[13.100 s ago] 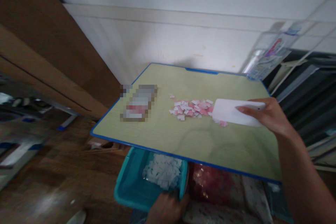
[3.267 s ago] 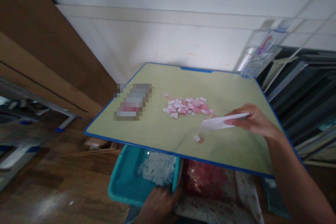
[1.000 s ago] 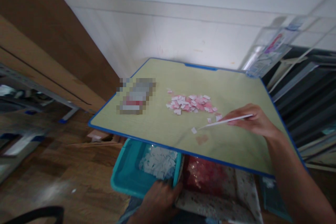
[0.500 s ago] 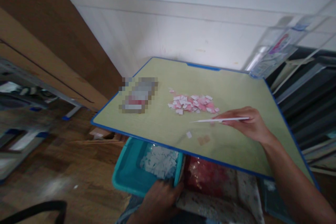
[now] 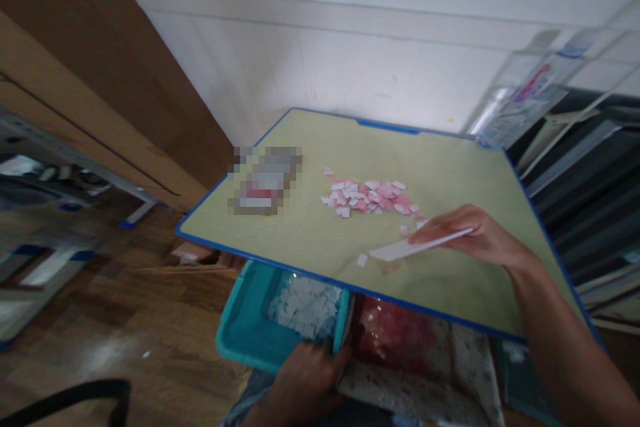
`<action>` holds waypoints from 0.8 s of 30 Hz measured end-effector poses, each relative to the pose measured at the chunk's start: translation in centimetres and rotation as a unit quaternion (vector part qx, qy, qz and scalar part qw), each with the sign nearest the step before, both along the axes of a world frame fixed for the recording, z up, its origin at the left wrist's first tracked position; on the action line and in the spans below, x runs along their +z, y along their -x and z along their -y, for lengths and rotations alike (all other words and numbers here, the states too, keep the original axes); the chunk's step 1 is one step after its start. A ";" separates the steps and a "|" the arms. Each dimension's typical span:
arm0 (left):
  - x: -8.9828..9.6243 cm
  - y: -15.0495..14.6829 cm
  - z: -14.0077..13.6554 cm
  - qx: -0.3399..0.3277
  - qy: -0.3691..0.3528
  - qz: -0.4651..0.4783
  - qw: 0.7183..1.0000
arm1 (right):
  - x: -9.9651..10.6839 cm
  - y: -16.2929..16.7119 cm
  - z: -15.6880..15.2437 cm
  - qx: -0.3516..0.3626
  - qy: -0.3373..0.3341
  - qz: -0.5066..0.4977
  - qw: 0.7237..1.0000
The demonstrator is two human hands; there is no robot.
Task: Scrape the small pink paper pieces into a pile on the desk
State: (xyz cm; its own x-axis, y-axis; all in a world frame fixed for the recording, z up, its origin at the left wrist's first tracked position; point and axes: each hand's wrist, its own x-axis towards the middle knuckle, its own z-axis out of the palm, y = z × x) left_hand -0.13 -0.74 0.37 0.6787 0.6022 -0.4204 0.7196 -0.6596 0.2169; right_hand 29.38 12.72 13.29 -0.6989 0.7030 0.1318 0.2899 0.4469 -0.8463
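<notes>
My right hand (image 5: pixel 465 233) is closed on a flat white strip (image 5: pixel 415 247), held low over the yellow tabletop (image 5: pixel 440 167) with its free end pointing left. A small white square (image 5: pixel 363 259) lies just beyond that end. Past it sits a loose pile of pink and white paper-like squares (image 5: pixel 370 197). Below the table's front edge, my left hand (image 5: pixel 307 373) is closed at the rim of a teal tub (image 5: pixel 240 340), where it meets a stained tray (image 5: pixel 415 387). White pieces (image 5: pixel 305 307) lie in the tub. The left fingertips are partly hidden.
A pixelated object (image 5: pixel 267 180) rests on the table's left side. A clear plastic bottle (image 5: pixel 525 100) stands at the back right corner. Beyond the table are a white wall (image 5: pixel 325 60) and dark stacked panels (image 5: pixel 595 180). The tray holds wet-looking red material.
My right hand has tilted the white strip so its broad face shows, and its free end has come nearer to me. My left hand stays at the tub rim.
</notes>
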 end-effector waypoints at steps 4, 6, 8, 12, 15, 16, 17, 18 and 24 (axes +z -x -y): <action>-0.3 0.0 0.1 0.003 -0.006 -0.002 1.000 | 0.7 -0.9 0.4 0.023 0.001 0.010 1.000; -0.3 0.0 0.1 0.003 -0.009 -0.001 1.000 | 0.8 -0.7 0.6 0.003 -0.019 -0.006 1.000; -0.2 0.0 0.1 0.002 -0.011 0.000 1.000 | 0.6 0.0 0.7 -0.016 -0.032 -0.023 0.999; 0.0 -0.1 0.0 0.001 -0.013 0.000 1.000 | -0.2 2.3 0.8 0.009 -0.042 -0.026 0.999; 0.0 -0.1 0.0 0.000 -0.009 0.001 1.000 | -0.8 3.8 0.9 0.020 -0.063 -0.043 0.997; 0.0 -0.1 0.0 -0.001 -0.006 0.001 1.000 | -1.0 3.9 0.9 0.008 -0.071 -0.050 0.996; -0.1 0.0 0.0 -0.003 -0.004 0.003 1.000 | -1.1 3.9 0.9 -0.011 -0.078 -0.054 0.995; -0.2 0.0 0.0 -0.004 -0.004 0.005 1.000 | -1.1 3.6 0.8 -0.031 -0.083 -0.055 0.995; -0.6 0.2 0.1 -0.001 -0.006 0.011 1.000 | -0.9 1.4 0.3 -0.047 -0.040 -0.034 0.997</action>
State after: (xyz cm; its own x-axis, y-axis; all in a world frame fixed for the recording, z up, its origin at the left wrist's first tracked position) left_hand -0.37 -0.86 -0.21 0.6880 0.6067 -0.3982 0.7143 -0.6631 0.2238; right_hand 27.94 12.39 12.44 -0.6173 0.7504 0.2362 0.2764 0.4880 -0.8279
